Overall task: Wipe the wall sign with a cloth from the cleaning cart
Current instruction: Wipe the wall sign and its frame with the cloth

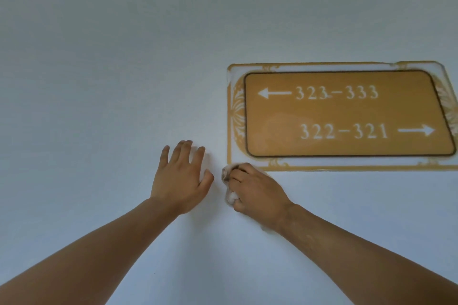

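A gold and white wall sign (342,116) with room numbers and two arrows hangs on the pale wall at the right. My right hand (257,190) is closed around a crumpled white cloth (229,193) and presses it at the sign's lower left corner. Most of the cloth is hidden under the fingers. My left hand (182,176) lies flat on the wall with fingers spread, just left of the sign and apart from it.
The plain pale wall (111,69) fills the whole view around the sign. The sign's right edge runs out of the frame. The cleaning cart is not in view.
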